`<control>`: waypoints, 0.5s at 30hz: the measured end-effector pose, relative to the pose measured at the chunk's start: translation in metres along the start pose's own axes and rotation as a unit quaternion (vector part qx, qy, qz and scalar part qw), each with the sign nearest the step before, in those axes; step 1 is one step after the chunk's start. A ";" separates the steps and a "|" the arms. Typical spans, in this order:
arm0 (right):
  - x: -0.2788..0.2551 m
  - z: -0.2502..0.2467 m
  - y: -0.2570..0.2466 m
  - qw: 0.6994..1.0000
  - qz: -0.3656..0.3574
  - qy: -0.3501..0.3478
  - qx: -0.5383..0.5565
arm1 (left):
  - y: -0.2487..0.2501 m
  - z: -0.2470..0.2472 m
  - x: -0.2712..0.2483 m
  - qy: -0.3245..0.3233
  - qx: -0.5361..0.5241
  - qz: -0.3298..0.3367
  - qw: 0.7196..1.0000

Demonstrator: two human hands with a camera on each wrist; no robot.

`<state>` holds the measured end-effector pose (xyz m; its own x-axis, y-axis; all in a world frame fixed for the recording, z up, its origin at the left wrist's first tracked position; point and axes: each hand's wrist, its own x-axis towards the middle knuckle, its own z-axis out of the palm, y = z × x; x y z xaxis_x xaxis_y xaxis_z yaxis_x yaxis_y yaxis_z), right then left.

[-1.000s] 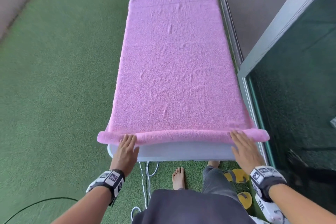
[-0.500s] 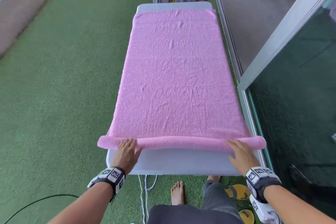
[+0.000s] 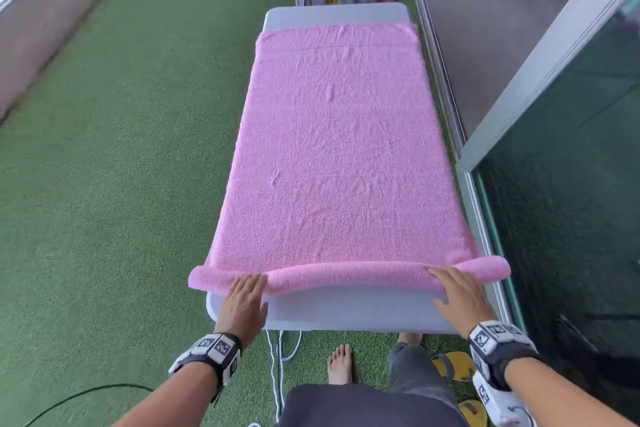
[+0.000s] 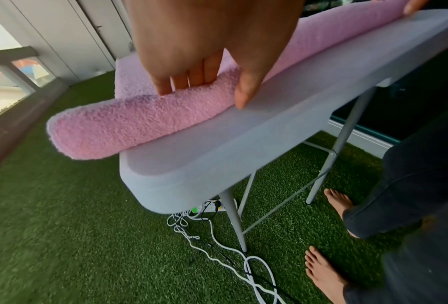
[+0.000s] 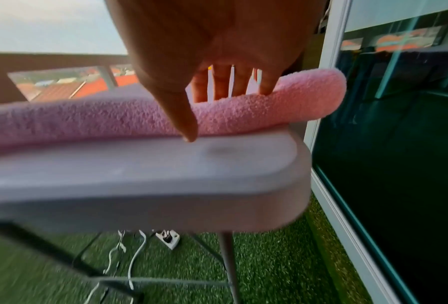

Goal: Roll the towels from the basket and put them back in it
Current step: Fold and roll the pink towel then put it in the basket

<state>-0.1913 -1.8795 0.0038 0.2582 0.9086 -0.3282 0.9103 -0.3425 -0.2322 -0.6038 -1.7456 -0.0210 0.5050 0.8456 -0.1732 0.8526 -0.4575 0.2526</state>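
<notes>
Left grip (image 3: 244, 302) and right grip (image 3: 457, 295): palms down, fingers straight, forearms extended forward.

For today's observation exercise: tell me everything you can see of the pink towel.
The pink towel is fluffy terry cloth spread flat along a grey table, covering most of it. Its near edge is rolled into a thin tube whose ends overhang both sides of the table. The left hand and right hand rest their fingers on the roll. The flat part shows light creases and a stitched band near the far end.
</notes>
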 end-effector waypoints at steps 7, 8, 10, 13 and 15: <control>0.011 -0.015 -0.007 0.996 0.048 -0.036 -0.072 | 0.003 -0.015 0.026 0.016 -0.001 -0.014 1.000; 0.016 -0.017 -0.007 0.997 0.046 -0.011 -0.058 | 0.002 -0.014 0.031 0.035 -0.011 -0.016 0.999; 0.016 -0.013 -0.007 0.998 0.023 0.034 -0.039 | 0.004 -0.008 0.033 0.040 -0.040 -0.023 0.998; -0.006 0.004 -0.008 1.000 0.006 -0.026 -0.014 | 0.007 0.007 0.016 -0.006 -0.045 -0.025 0.999; -0.021 0.013 -0.008 0.998 0.014 -0.033 -0.046 | 0.008 0.010 0.006 -0.018 -0.028 -0.019 0.999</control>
<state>-0.2085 -1.8991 0.0005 0.2649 0.8802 -0.3937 0.9297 -0.3415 -0.1380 -0.5933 -1.7471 -0.0295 0.4774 0.8515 -0.2167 0.8629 -0.4079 0.2983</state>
